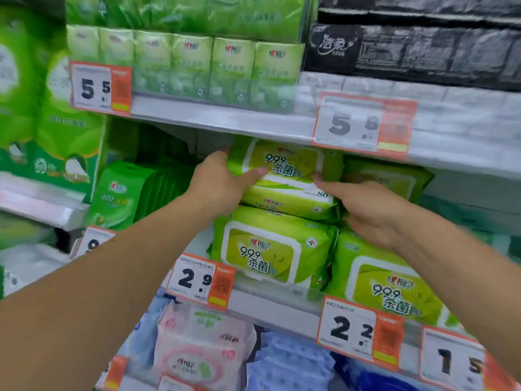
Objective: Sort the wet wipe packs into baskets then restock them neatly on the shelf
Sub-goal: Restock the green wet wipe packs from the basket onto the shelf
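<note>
A green wet wipe pack (293, 162) with a yellow-green lid sits tilted on top of a stack on the middle shelf (270, 303). My left hand (222, 182) grips its left end, thumb across the front. My right hand (369, 210) touches the right side of the stack, fingers pointing at the top pack and the second pack (290, 200) beneath it. A third pack (270, 246) lies at the bottom of this stack. Another pack (392, 286) lies to its right, and one more (392, 176) sits behind my right hand.
Slim green wipe packs (121, 190) stand at the left of the same shelf. Green tissue bundles (191, 66) and black tissue packs (423, 52) fill the shelf above. Pink (203, 348) and blue packs (290, 362) lie below. Orange price tags (200, 280) line the shelf edges.
</note>
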The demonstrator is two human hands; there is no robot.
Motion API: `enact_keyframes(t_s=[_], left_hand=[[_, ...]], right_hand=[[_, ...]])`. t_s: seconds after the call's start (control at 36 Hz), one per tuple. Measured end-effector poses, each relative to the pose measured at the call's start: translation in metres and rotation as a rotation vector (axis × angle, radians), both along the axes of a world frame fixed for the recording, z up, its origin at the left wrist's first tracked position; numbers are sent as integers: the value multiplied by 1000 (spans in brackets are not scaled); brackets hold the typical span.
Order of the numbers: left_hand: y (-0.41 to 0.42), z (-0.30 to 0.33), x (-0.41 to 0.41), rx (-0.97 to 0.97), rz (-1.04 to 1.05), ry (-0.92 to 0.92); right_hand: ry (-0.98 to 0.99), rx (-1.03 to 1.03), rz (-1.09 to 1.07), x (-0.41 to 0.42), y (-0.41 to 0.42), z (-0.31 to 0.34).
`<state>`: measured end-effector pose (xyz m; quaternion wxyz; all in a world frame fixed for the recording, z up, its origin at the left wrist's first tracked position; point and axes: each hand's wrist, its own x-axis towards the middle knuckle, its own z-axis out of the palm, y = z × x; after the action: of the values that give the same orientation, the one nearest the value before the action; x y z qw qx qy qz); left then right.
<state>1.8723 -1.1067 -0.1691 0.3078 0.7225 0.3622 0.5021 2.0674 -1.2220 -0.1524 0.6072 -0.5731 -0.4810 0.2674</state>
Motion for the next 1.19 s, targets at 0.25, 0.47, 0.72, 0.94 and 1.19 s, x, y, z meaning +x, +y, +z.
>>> enact_keyframes(t_s=[0.25,0.47,0.72,0.94,1.19], left_hand=[[26,-11,22,89,-5,219],[16,-3,26,188,-1,338],[-24,8,102,223,-117,445],[-38,7,171,192,-97,654],[-38,20,210,144,-26,696]], right_hand=[[-293,-75,19,33,17,-5],[-231,59,-8,45,6,-6],[-371,-19,-186,105,-57,7],[-620,-9,-421,158,-72,-3],[-767,-69,-564,186,-54,0]])
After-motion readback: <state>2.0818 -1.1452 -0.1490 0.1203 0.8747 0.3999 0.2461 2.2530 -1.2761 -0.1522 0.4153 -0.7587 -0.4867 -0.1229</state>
